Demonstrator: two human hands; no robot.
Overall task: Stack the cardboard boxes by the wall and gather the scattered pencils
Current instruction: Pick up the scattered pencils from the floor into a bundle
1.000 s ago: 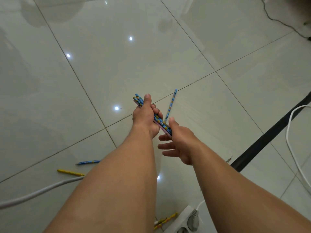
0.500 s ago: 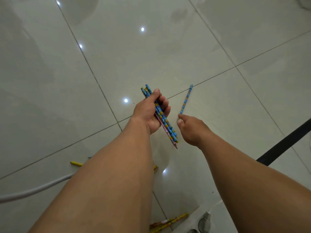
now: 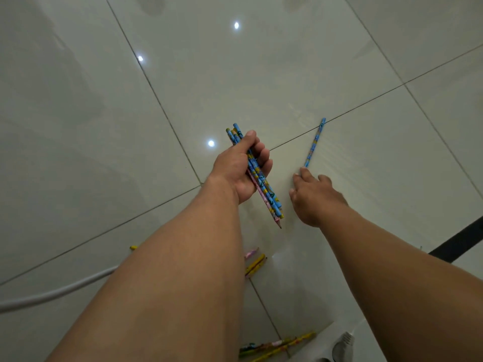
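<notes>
**Asker:** What were you holding?

**Me:** Blue and yellow painted wood. The fingers [image 3: 263,155] and thumb of my left hand [image 3: 236,171] were curled round a bundle of pencils [image 3: 264,189], gripped near the middle, with the points toward me.

**Asker:** And the other hand?

**Me:** My right hand [image 3: 315,198] held nothing. Its fingers [image 3: 303,176] were stretched out and a little apart. The foremost tip was at the near end of a single blue pencil [image 3: 314,142] lying flat on the tiled floor [image 3: 379,184]. I couldn't tell whether it was touching or just short.

**Asker:** How did you expect it to handle?

**Me:** Light and stiff, I judged. But it was round and lay on glossy tile, so a poke would likely send it rolling or skidding. I'd have pinched the shaft a little way in from the end, thumb on one side and a finger on the other, then slipped it in with the bundle. A slack grip there could let one slide out.

**Asker:** Any more to gather?

**Me:** Yes. Loose pencils [image 3: 254,265] lay beside my left forearm. Another cluster [image 3: 277,344] was by a white power strip [image 3: 324,343] at the bottom edge. A yellow end [image 3: 133,247] showed left of the arm, above a white cable [image 3: 52,293]. No cardboard boxes were in view.
</notes>
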